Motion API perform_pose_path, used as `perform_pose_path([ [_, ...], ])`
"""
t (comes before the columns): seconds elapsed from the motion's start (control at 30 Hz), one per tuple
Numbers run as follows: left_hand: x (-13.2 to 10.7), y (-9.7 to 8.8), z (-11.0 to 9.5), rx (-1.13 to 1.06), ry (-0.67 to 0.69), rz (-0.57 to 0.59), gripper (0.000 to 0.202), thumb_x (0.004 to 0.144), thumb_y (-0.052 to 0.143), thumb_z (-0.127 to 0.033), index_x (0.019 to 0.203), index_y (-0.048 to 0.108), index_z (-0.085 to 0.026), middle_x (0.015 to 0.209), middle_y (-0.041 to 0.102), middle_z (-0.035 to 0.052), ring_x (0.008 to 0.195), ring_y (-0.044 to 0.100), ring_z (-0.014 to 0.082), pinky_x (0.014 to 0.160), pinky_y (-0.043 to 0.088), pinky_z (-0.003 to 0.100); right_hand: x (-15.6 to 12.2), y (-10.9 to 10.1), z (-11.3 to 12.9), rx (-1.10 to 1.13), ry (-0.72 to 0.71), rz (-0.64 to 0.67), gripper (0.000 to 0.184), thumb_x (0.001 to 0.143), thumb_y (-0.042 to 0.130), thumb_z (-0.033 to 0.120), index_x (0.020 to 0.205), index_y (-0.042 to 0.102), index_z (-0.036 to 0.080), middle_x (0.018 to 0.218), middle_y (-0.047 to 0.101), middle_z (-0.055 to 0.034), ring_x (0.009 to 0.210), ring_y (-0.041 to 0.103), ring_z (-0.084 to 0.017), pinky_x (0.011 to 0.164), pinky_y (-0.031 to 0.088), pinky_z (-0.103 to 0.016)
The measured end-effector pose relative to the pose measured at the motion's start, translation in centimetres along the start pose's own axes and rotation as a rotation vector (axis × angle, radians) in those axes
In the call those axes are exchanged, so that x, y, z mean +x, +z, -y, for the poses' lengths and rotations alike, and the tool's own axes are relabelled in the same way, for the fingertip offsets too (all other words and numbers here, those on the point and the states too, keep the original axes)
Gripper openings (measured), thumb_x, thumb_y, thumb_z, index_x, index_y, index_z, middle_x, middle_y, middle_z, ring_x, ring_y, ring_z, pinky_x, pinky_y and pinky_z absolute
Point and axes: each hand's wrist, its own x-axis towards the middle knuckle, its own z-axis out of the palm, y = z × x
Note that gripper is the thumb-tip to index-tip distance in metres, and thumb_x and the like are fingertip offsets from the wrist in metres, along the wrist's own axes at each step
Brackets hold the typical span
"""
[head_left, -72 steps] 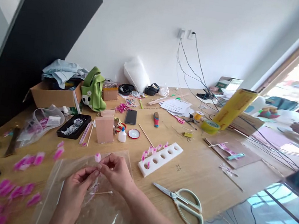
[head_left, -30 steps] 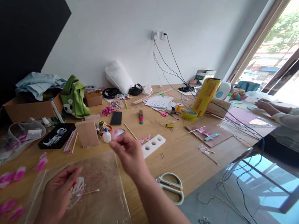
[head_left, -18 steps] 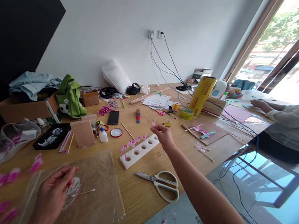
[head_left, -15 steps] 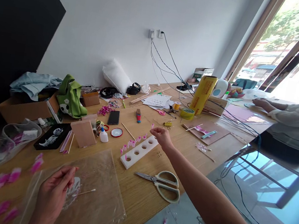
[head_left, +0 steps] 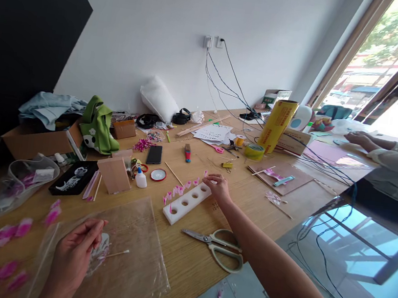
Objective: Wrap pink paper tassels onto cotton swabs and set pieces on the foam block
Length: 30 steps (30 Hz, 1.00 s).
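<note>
My right hand [head_left: 219,187] is stretched out to the far end of a white foam block [head_left: 187,203] with round holes. Its fingers pinch a small pink piece [head_left: 205,173] just above that end. Several more small pink pieces stand along the block's back edge. My left hand [head_left: 75,253] rests on a clear plastic sheet [head_left: 130,267] near me, fingers curled together over a small whitish lump [head_left: 100,252]. A thin swab stick [head_left: 118,254] lies just to its right.
Scissors [head_left: 218,246] lie near the table's front edge. Pink petals [head_left: 5,236] are scattered at the left. A glue bottle [head_left: 140,178], red lid [head_left: 158,175], phone [head_left: 154,154] and cardboard box [head_left: 41,139] sit behind. Another person's hands [head_left: 361,140] work at the far right.
My right hand left the left hand, carried a pink piece out to the right and lowered it to the foam block's far end. The left hand stayed on the plastic sheet.
</note>
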Motion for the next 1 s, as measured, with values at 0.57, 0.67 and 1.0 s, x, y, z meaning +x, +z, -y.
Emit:
perform_pose_path([
  [0.57, -0.2, 0.2, 0.2, -0.009, -0.031, -0.001, 0.039, 0.049, 0.089, -0.049, 0.066, 0.074, -0.018, 0.062, 0.057, -0.0001, 0.054, 0.041, 0.0075, 0.050, 0.036, 0.019, -0.3, 1.4, -0.7, -0.061, -0.001, -0.048, 0.009, 0.070, 0.074, 0.038, 0.072, 0.078, 0.030, 0.110, 0.068, -0.0037, 0.120, 0.045, -0.030, 0.100, 0.032, -0.043],
  [0.67, -0.1, 0.1, 0.4, -0.010, -0.036, -0.001, 0.037, 0.051, 0.088, -0.048, 0.067, 0.074, -0.018, 0.061, 0.056, -0.0007, 0.054, 0.040, 0.0073, 0.050, 0.035, 0.019, -0.5, 1.6, -1.0, -0.063, -0.008, -0.064, 0.010, 0.070, 0.073, 0.039, 0.072, 0.078, 0.030, 0.109, 0.068, -0.0040, 0.118, 0.046, -0.030, 0.100, 0.032, -0.044],
  [1.0, -0.1, 0.0, 0.6, -0.012, -0.051, 0.001, 0.039, 0.051, 0.089, -0.049, 0.067, 0.073, -0.017, 0.061, 0.057, -0.0005, 0.054, 0.041, 0.0076, 0.050, 0.035, 0.019, -0.8, 1.7, -1.1, -0.051, -0.025, -0.085, 0.012, 0.072, 0.072, 0.039, 0.074, 0.078, 0.030, 0.108, 0.068, -0.0048, 0.115, 0.048, -0.030, 0.099, 0.034, -0.044],
])
